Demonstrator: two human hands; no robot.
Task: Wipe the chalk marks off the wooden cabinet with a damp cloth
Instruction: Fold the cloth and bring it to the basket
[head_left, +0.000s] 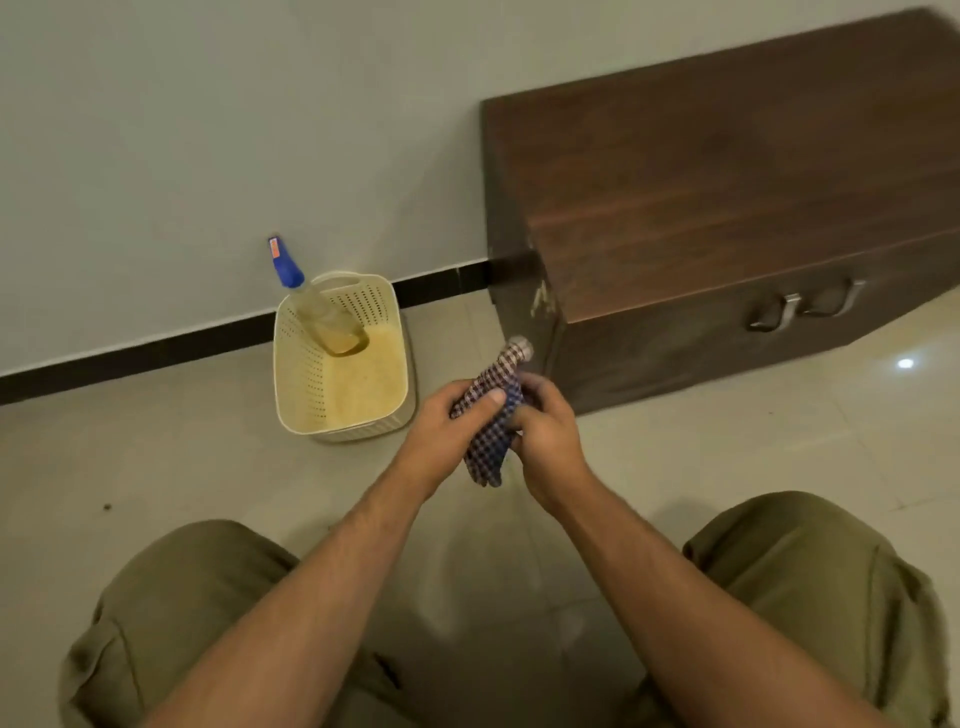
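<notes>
Writing shows in one place only: a small orange label (274, 249) on the blue trigger head of the spray bottle (322, 312), its print too small and blurred to read; the bottle is clear, holds a little yellowish liquid and leans tilted inside a cream perforated basket (311, 384); the basket stands on the tiled floor (156, 467) near the wall (208, 130), left of the cabinet and apart from it.

The checked cloth (491, 415), purple and white, is bunched lengthwise between both hands above the floor; the left hand (447, 431) grips it with the thumb pressed across the fabric and the fingers curled beneath; the right hand (545, 431) wraps its fingers round the other side; one end of the cloth sticks up past the knuckles and the other hangs below the palms.

The dark wooden cabinet (727, 182) sits against the wall at the right, with two metal handles (774, 312) on its front; pale chalk marks (540, 300) show on its near left corner, just above the raised end of the cloth, which overlaps the corner's lower edge in this view; the cloth is not on the marks.

A black skirting strip (156, 348) runs along the foot of the wall; olive trouser knees (208, 597) frame the forearms; a bright spot of light (905, 363) reflects off the floor at the right.
</notes>
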